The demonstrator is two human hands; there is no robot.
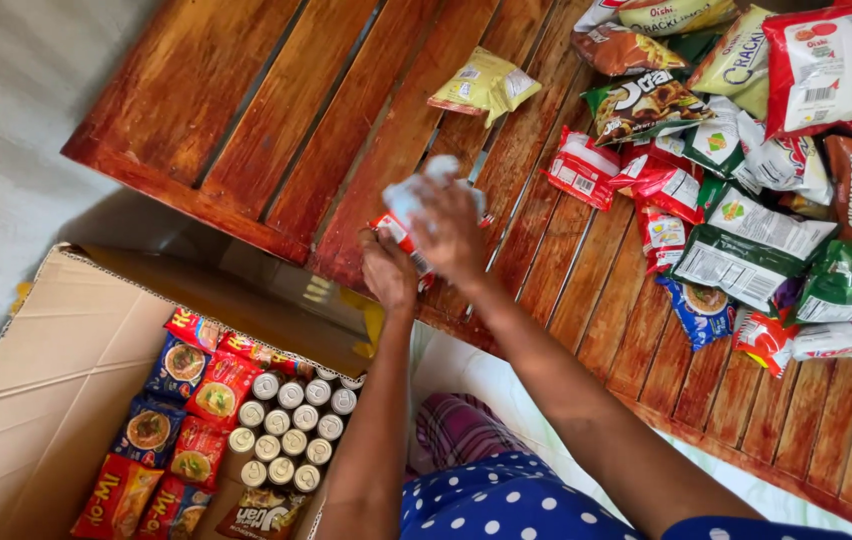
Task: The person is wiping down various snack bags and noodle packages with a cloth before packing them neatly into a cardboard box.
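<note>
A: Slatted, reddish wooden table [276,120] is seen from above, with pale floor at the left. How are the fingers set?

B: The right hand [451,230] is closed loosely, fingers curled down over a crumpled white and red snack packet [411,205]. The left hand [388,272] is pinched on the lower end of the same packet, thumb side up. Neither hand is released; both are grasping the packet.

A: Where is the packet located relative to the fingers?

B: It is held between the two hands, just above the table's near edge. Its long axis is judged to run from lower left to upper right, though motion blur leaves the upper end unclear. The right hand lies nearer the upper end, the left hand nearer the lower.

A: What is found further out?

B: A yellow packet [486,85] lies alone on the slats beyond the hands. A heap of snack bags [746,180] is spread well to the right. Below and left of the hands, an open cardboard box [36,380] stands on the floor, holding rows of silver cans [286,430] beside noodle packets [191,400]. Blue dotted fabric [506,500] is seen at the bottom edge.
</note>
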